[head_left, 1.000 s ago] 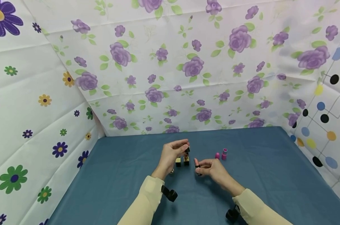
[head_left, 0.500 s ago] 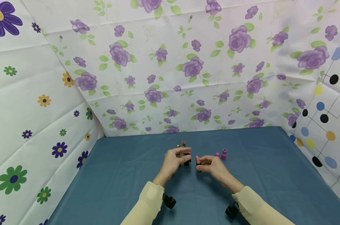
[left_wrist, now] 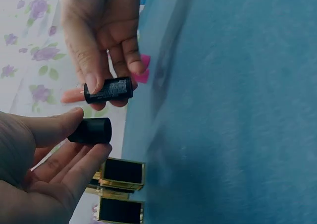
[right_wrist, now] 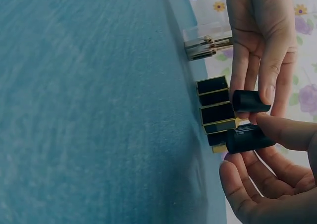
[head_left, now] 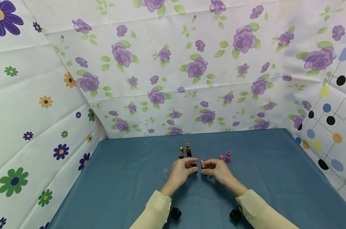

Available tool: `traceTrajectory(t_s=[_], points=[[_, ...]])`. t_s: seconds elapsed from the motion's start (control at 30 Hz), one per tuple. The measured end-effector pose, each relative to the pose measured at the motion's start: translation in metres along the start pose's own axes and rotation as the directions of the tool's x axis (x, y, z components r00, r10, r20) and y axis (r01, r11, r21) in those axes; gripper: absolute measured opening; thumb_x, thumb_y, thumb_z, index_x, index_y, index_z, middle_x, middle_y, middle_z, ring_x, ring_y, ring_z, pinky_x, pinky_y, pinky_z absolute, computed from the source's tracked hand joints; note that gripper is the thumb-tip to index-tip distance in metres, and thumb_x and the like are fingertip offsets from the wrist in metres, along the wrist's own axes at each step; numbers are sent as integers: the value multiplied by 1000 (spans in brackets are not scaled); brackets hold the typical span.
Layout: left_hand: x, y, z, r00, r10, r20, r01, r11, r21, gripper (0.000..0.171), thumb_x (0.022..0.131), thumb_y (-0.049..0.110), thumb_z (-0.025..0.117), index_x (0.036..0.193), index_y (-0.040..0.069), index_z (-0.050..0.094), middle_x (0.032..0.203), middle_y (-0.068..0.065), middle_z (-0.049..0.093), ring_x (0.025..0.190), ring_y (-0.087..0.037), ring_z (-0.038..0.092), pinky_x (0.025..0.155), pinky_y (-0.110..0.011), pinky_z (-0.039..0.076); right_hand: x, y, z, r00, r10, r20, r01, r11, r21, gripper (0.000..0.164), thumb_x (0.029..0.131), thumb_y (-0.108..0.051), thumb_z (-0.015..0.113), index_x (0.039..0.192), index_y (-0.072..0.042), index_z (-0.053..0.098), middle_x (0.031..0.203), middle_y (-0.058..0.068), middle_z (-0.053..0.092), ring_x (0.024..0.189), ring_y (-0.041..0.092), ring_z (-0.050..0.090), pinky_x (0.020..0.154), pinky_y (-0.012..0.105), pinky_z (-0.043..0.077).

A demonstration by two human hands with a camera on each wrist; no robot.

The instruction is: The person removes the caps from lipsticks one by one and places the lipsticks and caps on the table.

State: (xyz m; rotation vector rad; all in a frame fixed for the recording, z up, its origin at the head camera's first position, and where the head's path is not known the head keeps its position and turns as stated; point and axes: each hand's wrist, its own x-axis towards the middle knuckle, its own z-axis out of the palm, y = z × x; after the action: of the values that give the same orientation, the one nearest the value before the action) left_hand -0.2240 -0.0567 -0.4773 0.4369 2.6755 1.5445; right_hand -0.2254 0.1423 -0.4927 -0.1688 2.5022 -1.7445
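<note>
My left hand pinches a black lipstick cap between thumb and fingers. Opposite it, my right hand holds an uncapped lipstick with a black base. The lipstick's peach-pink bullet points up in the head view. Cap and lipstick are side by side, a small gap between them in the left wrist view. Just beyond my left hand, several black-and-gold lipsticks stand grouped on the table; in the head view that hand partly hides them.
A pink lipstick tube stands right of the hands, beside a rounded pink piece. Left of my left hand is a small transparent item. Blue cloth covers the table, with flowered sheets rising behind it.
My left hand has come down and toward the right with the cap, nearer the right hand, uncovering lipsticks behind it. My right hand has shifted slightly right, still holding the lipstick.
</note>
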Motion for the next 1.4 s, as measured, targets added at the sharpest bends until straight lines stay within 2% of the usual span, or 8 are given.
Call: traceTrajectory(t_s=[0.23,0.53,0.83,1.2,1.4], points=[[-6,-9,8,1000,2,11,-2,1000,11,35,94,6,76,129,5,74,118,-7,76,101,-19,73,80,-27,60,1,5,4,1000,-13,-17,12,997,-72,13,88,-2,82,100,-3,77,90,3,73,82,17,68,74,39,58],[-8,-16,14,1000,2,-6,-2,1000,7,33,92,2,78,124,5,76,116,-9,76,101,-23,73,81,-31,61,2,9,10,997,-67,23,69,992,-110,13,87,-1,83,97,-3,75,89,3,73,81,17,69,71,36,58],[-8,-19,16,1000,8,-5,-8,1000,-1,32,92,0,77,124,3,76,117,-12,76,103,-26,73,83,-31,61,2,11,11,996,-81,38,86,988,-131,12,87,2,82,95,-5,74,84,1,71,77,14,66,67,30,54],[-7,-21,20,1000,17,-13,-17,999,31,33,90,1,79,123,7,77,114,-8,76,99,-20,73,80,-31,60,2,12,10,991,-104,80,114,985,-131,16,86,5,81,97,-3,74,86,2,71,77,15,65,65,28,54],[-6,-19,20,1000,17,5,-17,998,55,35,89,1,81,122,11,78,112,-5,76,98,-19,73,79,-31,60,2,12,7,990,-107,95,120,983,-137,17,85,6,81,99,-1,74,86,4,71,76,16,65,65,30,54]])
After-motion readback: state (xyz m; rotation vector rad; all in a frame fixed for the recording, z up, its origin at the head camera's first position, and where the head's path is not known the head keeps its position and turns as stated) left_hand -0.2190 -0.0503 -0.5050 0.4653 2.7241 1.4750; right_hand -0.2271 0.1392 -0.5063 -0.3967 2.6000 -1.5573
